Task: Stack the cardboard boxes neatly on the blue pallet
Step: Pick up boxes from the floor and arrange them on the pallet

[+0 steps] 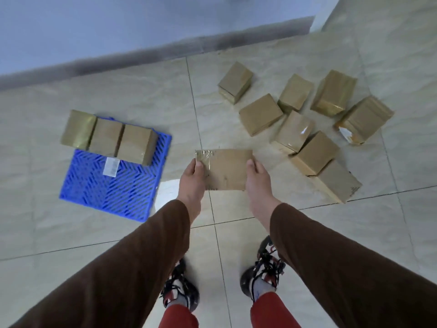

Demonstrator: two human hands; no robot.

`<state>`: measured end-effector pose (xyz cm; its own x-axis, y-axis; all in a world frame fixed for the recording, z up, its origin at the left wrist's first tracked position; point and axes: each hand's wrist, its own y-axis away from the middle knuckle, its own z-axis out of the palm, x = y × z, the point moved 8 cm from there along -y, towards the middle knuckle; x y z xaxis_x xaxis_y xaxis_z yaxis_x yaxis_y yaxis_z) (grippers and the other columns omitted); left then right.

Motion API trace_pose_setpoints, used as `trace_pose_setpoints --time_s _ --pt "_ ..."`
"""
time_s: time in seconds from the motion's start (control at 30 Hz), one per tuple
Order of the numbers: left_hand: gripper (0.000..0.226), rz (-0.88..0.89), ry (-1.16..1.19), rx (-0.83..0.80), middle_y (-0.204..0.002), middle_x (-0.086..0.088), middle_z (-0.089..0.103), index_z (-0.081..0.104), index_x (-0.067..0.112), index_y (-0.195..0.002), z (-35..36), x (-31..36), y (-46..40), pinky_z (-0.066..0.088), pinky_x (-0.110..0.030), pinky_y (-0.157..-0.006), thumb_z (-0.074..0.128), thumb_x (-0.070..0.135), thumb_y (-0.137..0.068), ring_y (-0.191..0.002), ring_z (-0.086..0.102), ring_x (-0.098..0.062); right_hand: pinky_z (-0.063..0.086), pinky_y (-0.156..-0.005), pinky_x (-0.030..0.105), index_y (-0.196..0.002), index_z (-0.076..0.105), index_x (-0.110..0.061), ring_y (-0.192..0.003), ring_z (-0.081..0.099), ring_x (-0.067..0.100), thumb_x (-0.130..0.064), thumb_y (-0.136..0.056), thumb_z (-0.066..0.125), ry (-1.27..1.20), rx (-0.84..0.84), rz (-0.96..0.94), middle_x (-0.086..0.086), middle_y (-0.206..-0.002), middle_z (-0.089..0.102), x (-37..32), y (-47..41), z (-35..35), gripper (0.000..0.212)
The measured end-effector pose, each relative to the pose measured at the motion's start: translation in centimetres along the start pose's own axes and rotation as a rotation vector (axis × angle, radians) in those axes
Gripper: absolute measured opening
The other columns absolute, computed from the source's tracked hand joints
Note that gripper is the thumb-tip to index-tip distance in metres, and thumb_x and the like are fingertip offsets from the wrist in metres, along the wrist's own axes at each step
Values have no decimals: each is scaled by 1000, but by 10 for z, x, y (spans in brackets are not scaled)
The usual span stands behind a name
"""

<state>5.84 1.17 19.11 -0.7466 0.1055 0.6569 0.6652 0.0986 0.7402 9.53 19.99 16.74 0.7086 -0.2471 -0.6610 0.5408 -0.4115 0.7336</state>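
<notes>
Both hands — left hand (192,176), right hand (256,177) — are gripping the short ends of a cardboard box (224,169), holding it above the floor, long axis crosswise. The blue pallet (113,185) is lying leftward; its near half is offering open room before the three-box row (108,137) — loose boxes (307,124) are waiting far right.

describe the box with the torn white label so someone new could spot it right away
Start at the loose cluster of cardboard boxes on the tiled floor, right of the blue pallet. Go to the cluster's far right edge. The box there is the only one with a torn white label on its end; the others show plain cardboard and clear tape.
</notes>
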Motion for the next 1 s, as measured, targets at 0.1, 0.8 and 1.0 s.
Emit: trace_pose_setpoints --time_s 0.1,0.8,1.0 --pt "28 -13 76 84 -91 23 74 70 30 -100 -78 5 10 50 -9 -72 43 29 -106 -94 65 -4 43 -68 17 -123 57 -22 -88 56 7 -32 -103 49 60 -32 -59 -9 -103 61 -15 34 63 24" --pt "34 -124 402 292 -133 -4 67 61 20 -135 -426 -43 -24 43 -43 -113 44 27 -105 -120 63 -20 42 -112 38 -142 57 -30 -124 56 17 -18 -101 53 421 -327 -165 3 -137 55 20 146 420 43" --pt "38 -183 463 354 -131 -3 68 54 22 -142 -467 -61 -67 43 -47 -113 47 27 -105 -121 64 -24 40 -114 39 -147 50 -35 -128 51 16 -17 -104 50 437 -433 -89 0 -143 50 41 124 489 46"
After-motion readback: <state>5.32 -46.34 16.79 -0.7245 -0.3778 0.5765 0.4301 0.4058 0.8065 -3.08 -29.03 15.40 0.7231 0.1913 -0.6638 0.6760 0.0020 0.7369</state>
